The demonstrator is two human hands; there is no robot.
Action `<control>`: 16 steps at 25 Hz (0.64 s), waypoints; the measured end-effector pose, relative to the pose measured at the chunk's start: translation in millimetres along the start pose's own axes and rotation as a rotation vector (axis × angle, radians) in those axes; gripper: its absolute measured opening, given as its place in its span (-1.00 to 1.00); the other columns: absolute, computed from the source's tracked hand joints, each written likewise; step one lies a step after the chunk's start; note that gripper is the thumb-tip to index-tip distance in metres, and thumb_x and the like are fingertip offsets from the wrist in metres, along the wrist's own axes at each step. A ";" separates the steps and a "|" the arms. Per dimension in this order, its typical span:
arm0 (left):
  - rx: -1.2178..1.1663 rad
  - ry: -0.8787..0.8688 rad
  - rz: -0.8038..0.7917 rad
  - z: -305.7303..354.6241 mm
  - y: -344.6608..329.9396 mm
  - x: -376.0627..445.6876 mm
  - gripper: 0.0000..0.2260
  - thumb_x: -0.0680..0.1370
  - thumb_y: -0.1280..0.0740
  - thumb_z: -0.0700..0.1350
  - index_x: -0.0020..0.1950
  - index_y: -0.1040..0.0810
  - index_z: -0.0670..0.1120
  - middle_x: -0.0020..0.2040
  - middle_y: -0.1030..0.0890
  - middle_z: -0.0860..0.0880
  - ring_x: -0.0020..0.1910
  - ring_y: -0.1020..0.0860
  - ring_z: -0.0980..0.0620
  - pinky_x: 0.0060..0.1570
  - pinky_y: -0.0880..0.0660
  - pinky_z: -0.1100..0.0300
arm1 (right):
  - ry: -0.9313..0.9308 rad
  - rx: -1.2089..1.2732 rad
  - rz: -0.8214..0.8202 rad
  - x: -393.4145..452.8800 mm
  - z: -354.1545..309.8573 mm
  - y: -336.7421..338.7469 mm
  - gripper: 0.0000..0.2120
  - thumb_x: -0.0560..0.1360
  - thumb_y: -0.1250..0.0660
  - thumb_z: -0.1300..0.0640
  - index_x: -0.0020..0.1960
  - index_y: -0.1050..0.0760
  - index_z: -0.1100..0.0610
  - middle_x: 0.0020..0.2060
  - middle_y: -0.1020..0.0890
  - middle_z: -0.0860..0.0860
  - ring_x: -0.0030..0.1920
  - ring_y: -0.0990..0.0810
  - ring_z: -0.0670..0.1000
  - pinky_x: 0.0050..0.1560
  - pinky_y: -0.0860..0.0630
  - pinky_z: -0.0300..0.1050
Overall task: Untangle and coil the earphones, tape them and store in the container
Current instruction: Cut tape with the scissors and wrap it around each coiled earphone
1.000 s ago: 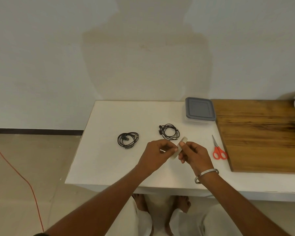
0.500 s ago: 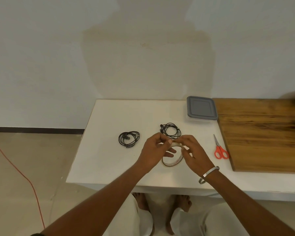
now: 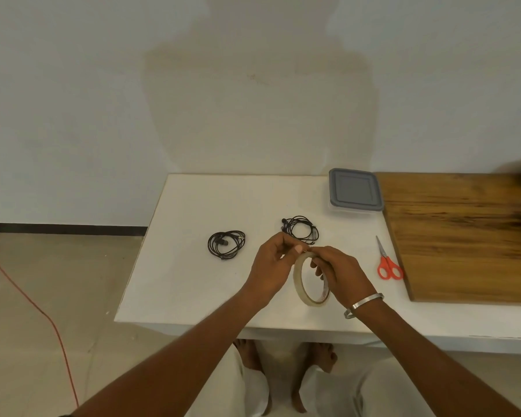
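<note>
Both hands meet above the white table (image 3: 193,281): the right hand (image 3: 340,270) holds a pale ring-shaped roll of tape (image 3: 298,284) upright, fingers through its hole, while the left hand (image 3: 272,263) pinches at the roll's top edge. Behind them lie two coiled black earphones, one (image 3: 226,245) to the left and the other (image 3: 301,233) just beyond the hands. A grey-lidded square container (image 3: 355,190) sits at the back, beside a brown wooden board (image 3: 463,236). Red-handled scissors (image 3: 387,264) lie along the board's edge.
</note>
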State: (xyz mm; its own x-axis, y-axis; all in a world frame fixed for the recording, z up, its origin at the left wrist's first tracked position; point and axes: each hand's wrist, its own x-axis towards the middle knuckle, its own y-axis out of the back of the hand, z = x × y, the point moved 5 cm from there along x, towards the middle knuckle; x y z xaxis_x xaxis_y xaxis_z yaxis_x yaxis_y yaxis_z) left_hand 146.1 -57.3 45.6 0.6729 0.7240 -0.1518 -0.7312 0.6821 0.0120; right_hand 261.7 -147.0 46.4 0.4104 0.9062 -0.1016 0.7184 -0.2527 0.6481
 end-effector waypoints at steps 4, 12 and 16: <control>-0.002 0.010 -0.001 -1.2 0.8 -1.4 -0.89 0.60 -0.28 -0.23 0.05 -0.54 -0.27 -0.01 -0.70 -0.10 -0.03 -0.65 0.03 0.01 -0.58 0.20 | 0.014 -0.021 0.019 -0.2 2.3 0.0 -0.79 0.53 -0.24 0.25 0.15 -0.51 0.19 -0.08 -0.58 0.07 -0.16 -0.52 -0.04 -0.07 -0.38 -0.46; -0.017 0.052 0.183 -4.7 8.0 3.1 -0.89 0.59 -0.32 -0.10 -0.01 -0.55 -0.14 -0.05 -0.69 -0.05 -0.07 -0.69 0.00 0.05 -0.61 -0.02 | 0.063 0.055 0.223 -16.8 -15.0 -12.9 -0.78 0.48 -0.19 -0.15 0.00 -0.44 -0.05 -0.04 -0.49 -0.14 0.00 -0.45 -0.10 0.07 -0.44 0.02; 0.030 0.189 0.332 -9.1 10.7 3.8 -0.91 0.53 -0.35 -0.03 -0.05 -0.60 -0.02 -0.01 -0.66 0.06 0.04 -0.62 0.09 0.16 -0.54 -0.01 | 0.061 -0.074 0.058 -19.2 -23.1 -36.3 -0.80 0.48 -0.21 -0.18 0.03 -0.41 -0.12 -0.04 -0.46 -0.23 0.03 -0.40 -0.13 0.08 -0.27 -0.08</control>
State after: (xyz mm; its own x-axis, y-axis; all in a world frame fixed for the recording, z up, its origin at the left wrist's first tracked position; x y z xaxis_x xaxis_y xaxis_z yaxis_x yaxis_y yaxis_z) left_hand 139.8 -48.2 36.2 0.3650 0.8763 -0.3144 -0.9006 0.4179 0.1193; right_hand 214.8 -147.4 42.2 0.4137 0.9102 -0.0177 0.6497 -0.2816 0.7061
